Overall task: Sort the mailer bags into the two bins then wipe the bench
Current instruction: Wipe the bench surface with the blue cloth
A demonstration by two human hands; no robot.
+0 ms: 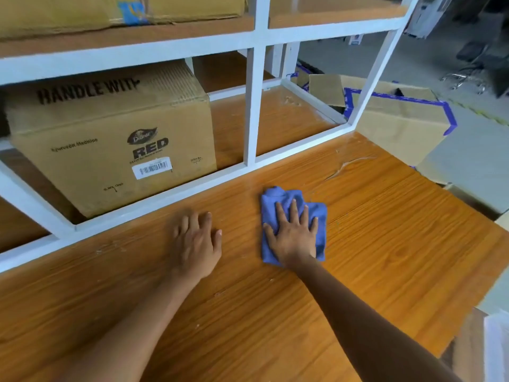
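A blue cloth (278, 198) lies crumpled on the orange wooden bench (385, 244), near its middle. My right hand (293, 234) presses flat on the cloth with fingers spread. My left hand (197, 241) rests palm down on the bare bench, a little left of the cloth, holding nothing. No mailer bags show on the bench top.
A white shelf frame (252, 106) rises along the bench's back edge. A cardboard box (110, 139) marked "HANDLE WITH" sits inside it at the left. Cardboard boxes with blue tape (399, 117) stand on the floor beyond the bench's right end.
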